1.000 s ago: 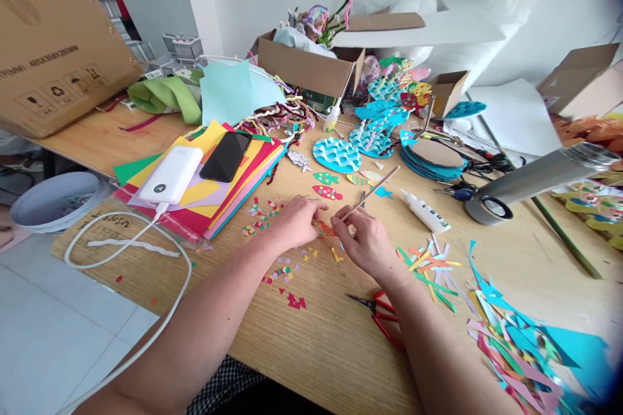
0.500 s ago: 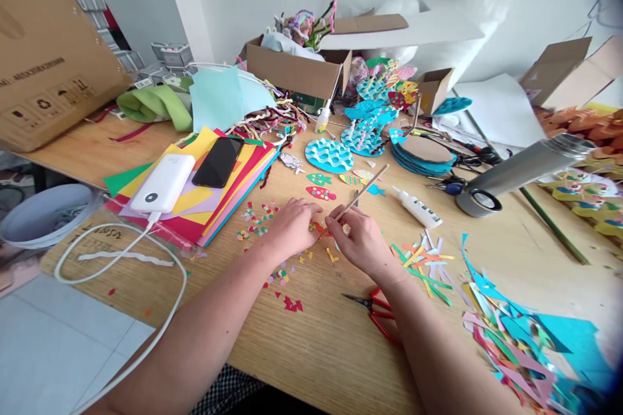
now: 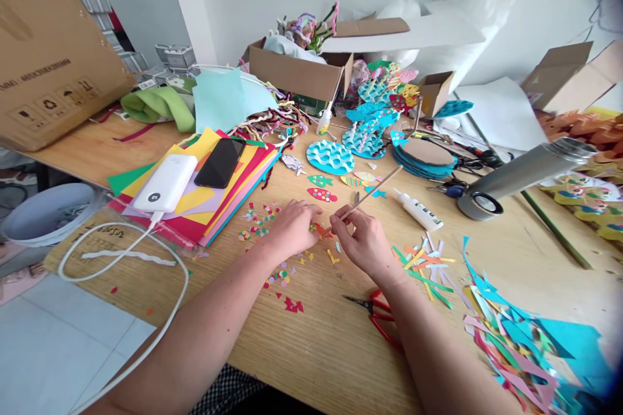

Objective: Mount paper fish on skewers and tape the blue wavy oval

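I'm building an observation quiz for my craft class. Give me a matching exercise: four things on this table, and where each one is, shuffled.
1 wooden stick
2 black phone
3 red scissors
4 glue bottle

A lying down, left of the steel flask
B on the coloured paper stack
C pinched in the right hand
D by the right forearm

Pairs: 1-C, 2-B, 3-D, 4-A

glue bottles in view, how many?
2. One lying glue bottle just right of the right hand; one upright glue bottle by the open cardboard box. Clutter may hide more.
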Motion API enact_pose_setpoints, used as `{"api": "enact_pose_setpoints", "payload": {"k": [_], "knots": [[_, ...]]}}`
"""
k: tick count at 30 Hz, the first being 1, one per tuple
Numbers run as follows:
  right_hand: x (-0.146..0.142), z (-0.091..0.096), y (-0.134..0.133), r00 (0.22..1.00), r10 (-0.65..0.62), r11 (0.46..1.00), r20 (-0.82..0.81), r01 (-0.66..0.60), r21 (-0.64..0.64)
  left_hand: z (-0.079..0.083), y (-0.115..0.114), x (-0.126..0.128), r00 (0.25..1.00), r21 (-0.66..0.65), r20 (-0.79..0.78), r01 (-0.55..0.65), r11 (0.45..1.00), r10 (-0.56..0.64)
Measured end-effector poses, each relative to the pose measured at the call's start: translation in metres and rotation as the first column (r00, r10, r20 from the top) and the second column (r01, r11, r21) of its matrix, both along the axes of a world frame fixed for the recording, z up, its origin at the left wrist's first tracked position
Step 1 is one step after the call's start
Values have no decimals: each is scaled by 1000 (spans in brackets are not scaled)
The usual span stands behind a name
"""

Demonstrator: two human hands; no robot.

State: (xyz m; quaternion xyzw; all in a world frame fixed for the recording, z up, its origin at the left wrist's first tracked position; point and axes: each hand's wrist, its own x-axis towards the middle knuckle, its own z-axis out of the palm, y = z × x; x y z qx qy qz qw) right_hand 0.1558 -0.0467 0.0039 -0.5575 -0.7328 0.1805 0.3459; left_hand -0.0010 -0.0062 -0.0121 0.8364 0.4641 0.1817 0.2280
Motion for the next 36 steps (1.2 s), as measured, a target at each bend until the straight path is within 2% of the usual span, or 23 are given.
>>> {"api": "enact_pose_setpoints", "payload": {"k": [6,10,13,18,20,23,27,31,33,36], "knots": [[3,4,-2,989,-83,996,-121,86,20,-1,2,-2,997,-77,74,-31,997,36],[2,10,-6,979,-74,997,-192,74,-8,-1,5,-4,991,-126,123,-39,991,55],[-4,17,-10,970,-12,999,-241,0,-49,-2,8,-4,976,-184,201,-45,982,83],[-19,23,-19,950,191,972,-247,-219,-90,-2,15,-9,916,-264,375,-40,964,141],[-24,23,-22,943,248,959,-220,-271,-85,1,18,-11,868,-301,465,-29,953,173],[-31,19,-24,935,293,947,-199,-312,-72,6,20,-15,756,-384,610,19,923,238],[-43,13,-30,910,355,922,-216,-378,-78,13,20,-20,564,-514,753,185,838,338],[-61,11,-41,850,485,855,-206,-510,-90,20,20,-26,406,-571,806,342,746,431],[-67,11,-46,832,526,832,-178,-546,-94,23,21,-29,340,-567,821,382,730,459],[-73,12,-49,816,568,812,-111,-577,-89,25,21,-31,267,-539,842,413,734,469]]}}
